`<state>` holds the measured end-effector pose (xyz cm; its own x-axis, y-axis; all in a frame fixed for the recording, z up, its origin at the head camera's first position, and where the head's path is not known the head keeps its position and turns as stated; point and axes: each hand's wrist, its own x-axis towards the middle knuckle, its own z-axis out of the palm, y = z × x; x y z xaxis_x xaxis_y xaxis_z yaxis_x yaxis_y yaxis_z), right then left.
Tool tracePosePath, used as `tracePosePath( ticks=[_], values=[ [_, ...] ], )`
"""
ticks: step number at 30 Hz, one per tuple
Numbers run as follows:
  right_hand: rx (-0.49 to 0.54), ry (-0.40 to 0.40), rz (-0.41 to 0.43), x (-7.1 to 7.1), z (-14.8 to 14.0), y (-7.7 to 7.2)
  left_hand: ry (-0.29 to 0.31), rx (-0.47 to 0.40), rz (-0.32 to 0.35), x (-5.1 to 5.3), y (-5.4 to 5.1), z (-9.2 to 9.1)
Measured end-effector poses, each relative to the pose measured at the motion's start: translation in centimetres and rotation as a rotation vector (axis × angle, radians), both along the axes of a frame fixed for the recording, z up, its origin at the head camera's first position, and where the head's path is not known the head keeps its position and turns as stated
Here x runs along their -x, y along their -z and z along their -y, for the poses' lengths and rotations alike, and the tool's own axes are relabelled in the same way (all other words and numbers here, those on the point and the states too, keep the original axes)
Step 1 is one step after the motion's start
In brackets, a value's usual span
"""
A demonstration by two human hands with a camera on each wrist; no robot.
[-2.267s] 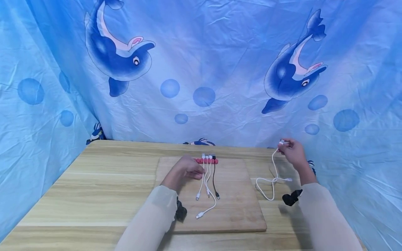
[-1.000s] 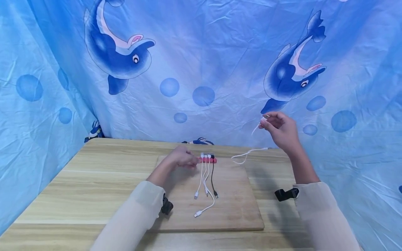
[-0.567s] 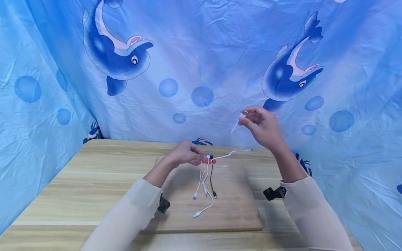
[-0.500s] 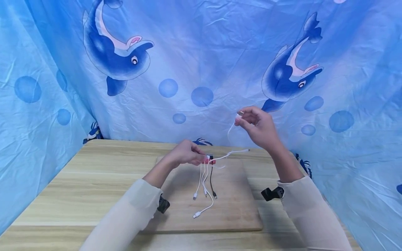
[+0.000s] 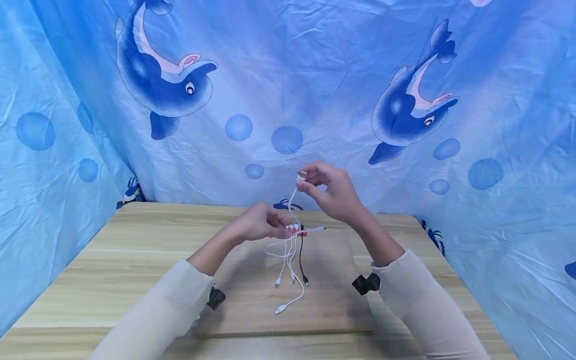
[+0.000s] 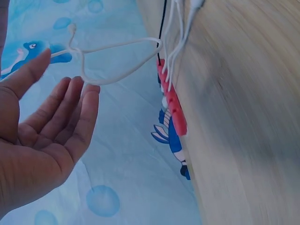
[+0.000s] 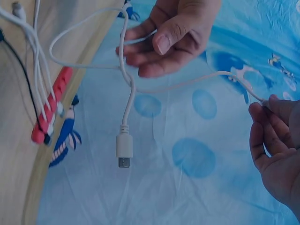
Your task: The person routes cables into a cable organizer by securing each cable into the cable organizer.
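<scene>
My right hand (image 5: 333,192) pinches the USB plug of a white charging cable (image 7: 124,145) between thumb and fingers, raised above the board. The cable hangs in a loose loop, its small USB-C-like connector dangling free in the right wrist view. My left hand (image 6: 51,136) is held up with fingers loosely spread, close to the loop; whether it touches the cable I cannot tell. Near it a red cable holder (image 6: 176,112) lies at the far edge of the wooden board (image 5: 333,300). Several white cables and a black cable (image 5: 301,257) sit in its slots; some slots hold none.
The board rests on a wood-grain table (image 5: 112,280). Blue cloth with dolphins (image 5: 288,90) hangs behind and at both sides. Cable ends, including a white connector (image 5: 280,309), trail toward the front across the board.
My right hand has lifted the white cable from the table at the right and carried it left to above the holder. My left hand touched the holder, then drew back slightly with fingers loosened.
</scene>
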<state>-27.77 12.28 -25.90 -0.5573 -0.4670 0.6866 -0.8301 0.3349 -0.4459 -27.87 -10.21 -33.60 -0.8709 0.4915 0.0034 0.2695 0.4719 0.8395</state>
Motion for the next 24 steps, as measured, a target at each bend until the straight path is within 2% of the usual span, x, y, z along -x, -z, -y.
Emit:
tracePosePath(
  ticks=[4, 10, 15, 18, 24],
  values=[
    [0.016, -0.036, -0.004, -0.3, 1.2, 0.3, 0.053, 0.002, -0.017, -0.1, 0.5, 0.9],
    [0.043, -0.081, 0.004, -0.5, 2.7, 0.6, 0.119, -0.028, -0.007, -0.4, 1.7, 1.9],
    [0.070, -0.090, 0.046, -0.7, 3.5, 1.1, 0.125, -0.053, -0.010, -0.7, 2.2, 2.4],
    [0.081, -0.081, 0.067, -0.6, 3.8, 1.4, 0.121, -0.086, 0.012, -0.8, 2.4, 2.5],
    [0.117, -0.086, 0.121, -0.2, 4.1, 1.8, 0.069, -0.153, 0.067, -0.8, 2.8, 2.9]
  ],
)
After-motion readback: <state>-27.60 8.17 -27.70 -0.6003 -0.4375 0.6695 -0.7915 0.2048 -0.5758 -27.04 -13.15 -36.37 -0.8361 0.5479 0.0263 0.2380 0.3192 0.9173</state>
